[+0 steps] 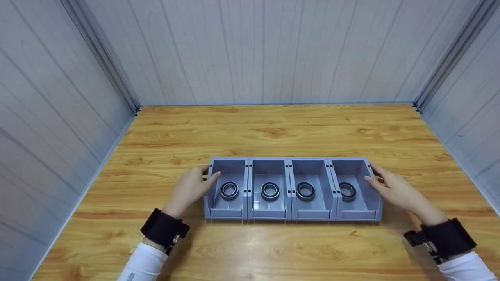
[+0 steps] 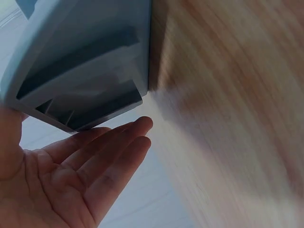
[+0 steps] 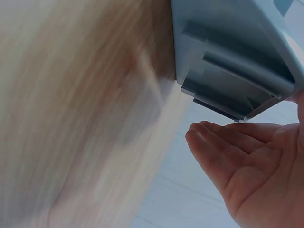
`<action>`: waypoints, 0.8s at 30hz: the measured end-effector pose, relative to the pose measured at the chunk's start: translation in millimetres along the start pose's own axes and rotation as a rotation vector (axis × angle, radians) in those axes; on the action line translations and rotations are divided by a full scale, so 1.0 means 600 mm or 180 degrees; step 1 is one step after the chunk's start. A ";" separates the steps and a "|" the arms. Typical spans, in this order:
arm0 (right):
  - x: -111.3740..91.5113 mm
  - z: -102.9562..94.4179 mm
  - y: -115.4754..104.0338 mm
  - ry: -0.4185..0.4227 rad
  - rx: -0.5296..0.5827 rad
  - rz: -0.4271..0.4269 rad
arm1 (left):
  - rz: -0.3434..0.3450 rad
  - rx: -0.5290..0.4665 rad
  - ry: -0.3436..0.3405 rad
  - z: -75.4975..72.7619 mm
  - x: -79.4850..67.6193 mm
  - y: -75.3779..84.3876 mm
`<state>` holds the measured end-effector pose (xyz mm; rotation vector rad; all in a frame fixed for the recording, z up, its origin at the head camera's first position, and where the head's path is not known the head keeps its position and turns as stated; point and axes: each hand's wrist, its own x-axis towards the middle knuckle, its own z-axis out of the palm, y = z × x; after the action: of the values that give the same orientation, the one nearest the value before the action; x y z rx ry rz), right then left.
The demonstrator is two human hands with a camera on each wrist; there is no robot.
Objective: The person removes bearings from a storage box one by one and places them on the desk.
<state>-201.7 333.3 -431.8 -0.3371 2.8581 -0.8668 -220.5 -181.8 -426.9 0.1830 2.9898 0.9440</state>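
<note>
Nearest in, white sleeves (image 1: 144, 259) run up to black straps (image 1: 162, 228), one on each wrist, and here come the two hands at work. Left hand (image 1: 189, 189) grips the near-left end of the bins (image 1: 290, 177), thumb hooked over the rim, fingers outside; right hand (image 1: 396, 191) mirrors it at the other end, thumb over that rim. Four grey bins, side by side, and the long axis runs straight across from one hand to the other! Their low front lips point at the person, between the forearms; the taller backs point away, and the tops face up. Down at the wood they are; any gap beneath, I cannot tell. The wrist views catch ribs on each outer wall, right by the palms.

Now inside: a bearing apiece, each lying flat, hole upward. First bearing (image 1: 229, 197), just right of the left thumb; second bearing (image 1: 270, 198), next along; third bearing (image 1: 305, 198), up by its bin's left wall; fourth bearing (image 1: 352, 195), nearest the right thumb, left edge tucked behind the divider.

Beyond both hands, the wooden table (image 1: 269, 132) stretches away to the pale back wall (image 1: 269, 50).
</note>
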 end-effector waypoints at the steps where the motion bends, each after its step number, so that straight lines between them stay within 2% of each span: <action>1: -0.001 0.000 -0.001 0.0019 -0.0030 0.0018 | 0.0003 -0.0016 0.0018 0.000 -0.001 0.000; 6: -0.007 0.003 -0.003 0.0187 -0.0178 0.0007 | -0.0071 -0.0112 0.0053 0.004 -0.003 -0.002; 11: -0.013 0.006 -0.003 0.0300 -0.0165 -0.0026 | -0.0123 -0.0139 0.0085 0.006 -0.008 -0.003; 17: -0.021 0.008 -0.007 0.0292 -0.0141 0.0076 | -0.0234 -0.0189 0.0108 0.007 -0.014 -0.005; 24: -0.025 0.014 -0.010 0.0306 -0.0110 0.0108 | -0.0199 -0.0121 0.0219 0.009 -0.023 -0.007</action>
<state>-184.3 327.7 -434.2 -0.2567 2.9609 -0.8507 -206.9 -183.8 -434.0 0.0577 3.0168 1.0202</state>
